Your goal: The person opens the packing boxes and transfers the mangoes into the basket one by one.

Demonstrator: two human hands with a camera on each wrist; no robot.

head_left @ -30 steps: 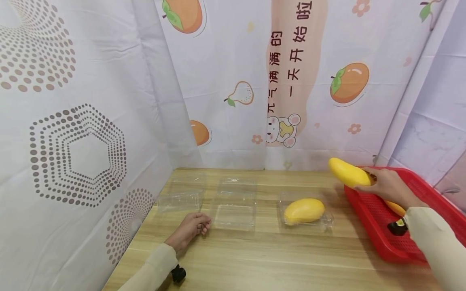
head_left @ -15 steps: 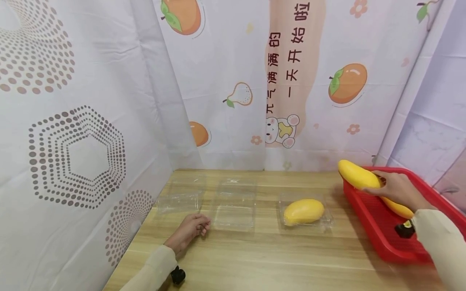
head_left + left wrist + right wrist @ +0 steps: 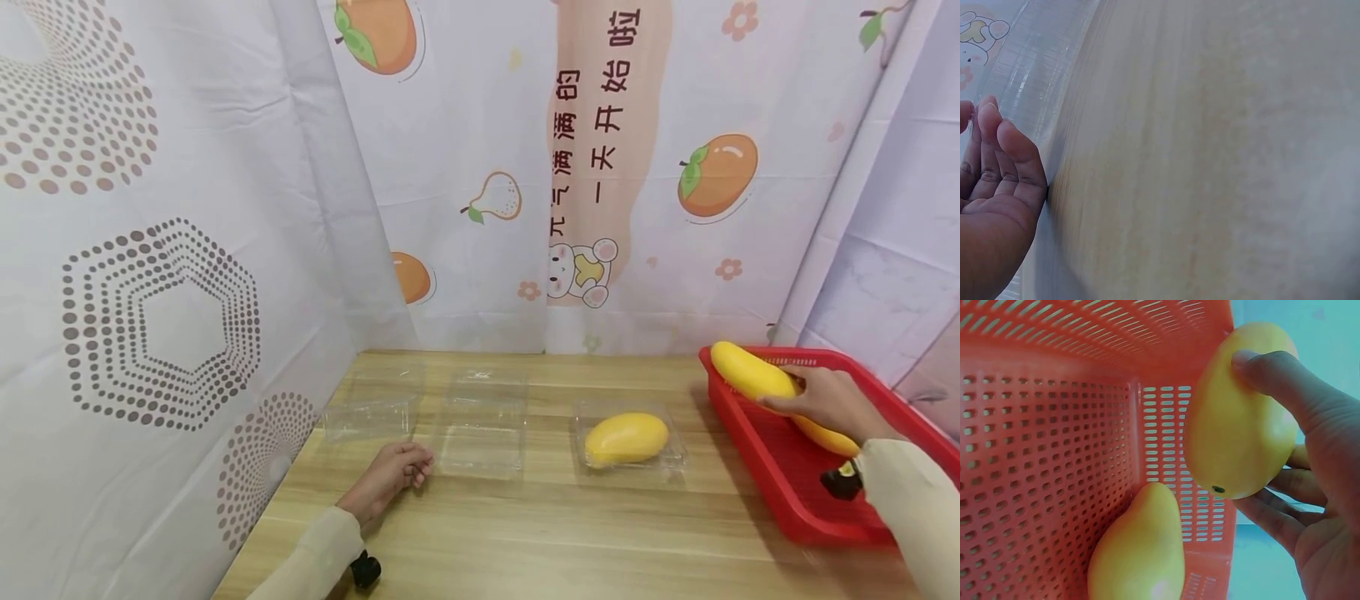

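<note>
My right hand grips a yellow mango over the far left corner of the red basket. In the right wrist view the thumb lies along one side of the held mango and the fingers curl round the other. A second mango lies inside the basket below it. On the table, a third mango sits in a clear plastic box. My left hand rests on the table with loosely curled fingers, holding nothing, beside another clear box.
A further clear box stands at the back left of the wooden table. Printed curtains close off the back and the left side. The basket takes up the table's right side.
My right hand has moved to the right and slightly down with its mango, bringing it from left of the basket to over its corner. The left hand has stayed in place.
</note>
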